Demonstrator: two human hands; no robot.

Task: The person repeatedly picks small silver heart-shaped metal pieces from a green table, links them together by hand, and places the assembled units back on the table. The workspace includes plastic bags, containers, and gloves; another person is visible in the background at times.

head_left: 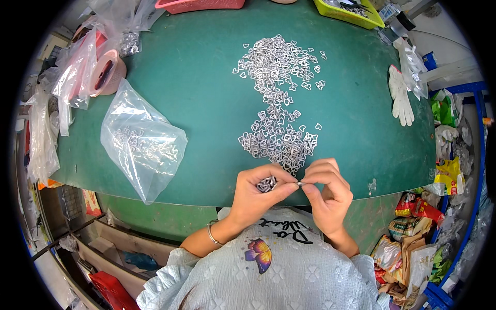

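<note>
Close to the table's front edge, my left hand is closed around several small silvery heart-shaped metal pieces, which show in its curled palm. Its thumb and forefinger meet my right hand at one small metal piece. My right thumb and forefinger pinch that piece from the other side. Just beyond my fingers lies a loose heap of the same open heart-shaped pieces. A narrow trail links it to a larger heap farther back.
On the left, a clear plastic bag holds more small metal pieces, with a pink basket behind it. A white glove lies at the right edge of the green table. Yellow-green and red trays stand at the back.
</note>
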